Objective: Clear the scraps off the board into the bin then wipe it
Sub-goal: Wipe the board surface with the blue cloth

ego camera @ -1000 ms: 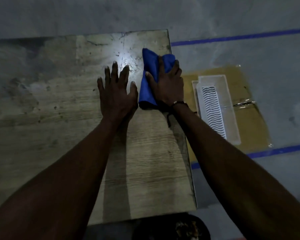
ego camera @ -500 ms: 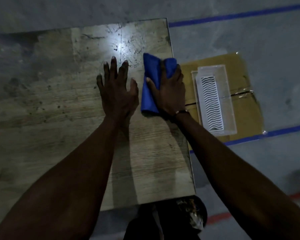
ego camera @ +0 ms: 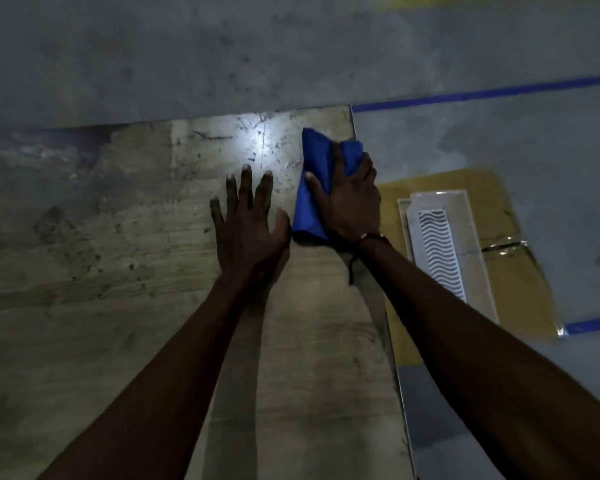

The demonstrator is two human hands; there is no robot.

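A worn wooden board (ego camera: 84, 306) fills the left and centre of the frame, with no scraps visible on it, so the clearing looks done and wiping is underway. Lower right on the floor lies flattened cardboard (ego camera: 520, 289) bearing a white plastic tray (ego camera: 444, 251). The left hand (ego camera: 250, 230) rests flat at centre, fingers spread. The right hand (ego camera: 350, 199) presses and grips a bunched blue cloth (ego camera: 309, 202) near the board's upper right corner. No bin is in view.
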